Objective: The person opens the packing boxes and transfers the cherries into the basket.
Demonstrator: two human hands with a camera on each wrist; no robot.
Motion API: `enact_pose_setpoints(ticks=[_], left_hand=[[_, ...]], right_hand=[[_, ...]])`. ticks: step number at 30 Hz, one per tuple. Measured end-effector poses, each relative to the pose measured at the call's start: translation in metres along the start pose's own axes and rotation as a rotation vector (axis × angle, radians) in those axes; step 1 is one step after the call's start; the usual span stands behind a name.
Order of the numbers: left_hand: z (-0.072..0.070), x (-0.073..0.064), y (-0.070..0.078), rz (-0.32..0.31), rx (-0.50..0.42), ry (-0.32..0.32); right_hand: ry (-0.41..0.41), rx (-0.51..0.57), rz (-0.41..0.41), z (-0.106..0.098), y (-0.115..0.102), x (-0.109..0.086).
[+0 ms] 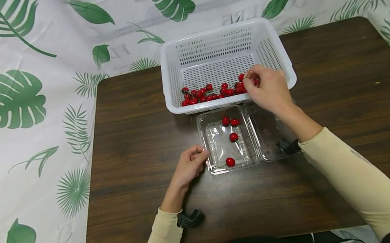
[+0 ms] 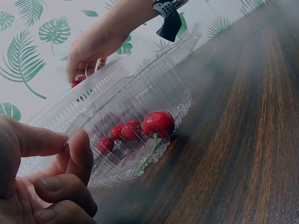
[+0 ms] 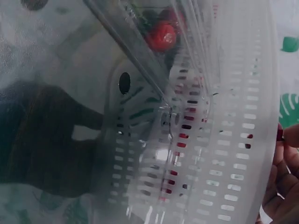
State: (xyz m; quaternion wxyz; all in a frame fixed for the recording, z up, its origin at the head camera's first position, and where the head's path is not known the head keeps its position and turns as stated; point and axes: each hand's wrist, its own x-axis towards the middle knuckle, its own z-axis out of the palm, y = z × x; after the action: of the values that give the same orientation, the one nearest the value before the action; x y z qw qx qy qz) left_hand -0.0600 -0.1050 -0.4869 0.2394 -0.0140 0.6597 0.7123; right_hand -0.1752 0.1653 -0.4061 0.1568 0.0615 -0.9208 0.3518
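Note:
A clear plastic clamshell container (image 1: 213, 170) lies opened on the table, with several red cherries (image 1: 233, 137) spread inside its tray. My left hand (image 1: 190, 164) pinches the tray's left rim between thumb and forefinger, as the left wrist view shows closely. Behind it stands a white slotted basket (image 1: 174, 75) with a heap of cherries (image 1: 203, 92) along its near side. Over the basket's near right corner, my right hand (image 1: 268, 89) pinches a cherry (image 2: 75, 83) with its fingertips. In the right wrist view the basket wall hides part of that hand.
The container's clear lid (image 1: 266, 128) lies folded out to the right, under the right forearm. All of this stands on a dark wooden table (image 1: 135, 117). A white cloth with green leaves (image 1: 91, 12) hangs behind and beside it.

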Motion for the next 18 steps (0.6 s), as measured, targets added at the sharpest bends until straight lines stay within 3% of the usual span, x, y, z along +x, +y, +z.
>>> enact_pose_setpoints(ticks=[9, 18], left_hand=[[0.0004, 0.0005, -0.0015, 0.025, -0.008, -0.003], [0.0001, 0.0009, -0.0021, 0.023, -0.016, -0.009]], right_hand=[[-0.07, -0.131, -0.016, 0.0073, 0.0042, 0.0032], [-0.078, -0.155, -0.025, 0.0099, 0.0058, -0.0007]])
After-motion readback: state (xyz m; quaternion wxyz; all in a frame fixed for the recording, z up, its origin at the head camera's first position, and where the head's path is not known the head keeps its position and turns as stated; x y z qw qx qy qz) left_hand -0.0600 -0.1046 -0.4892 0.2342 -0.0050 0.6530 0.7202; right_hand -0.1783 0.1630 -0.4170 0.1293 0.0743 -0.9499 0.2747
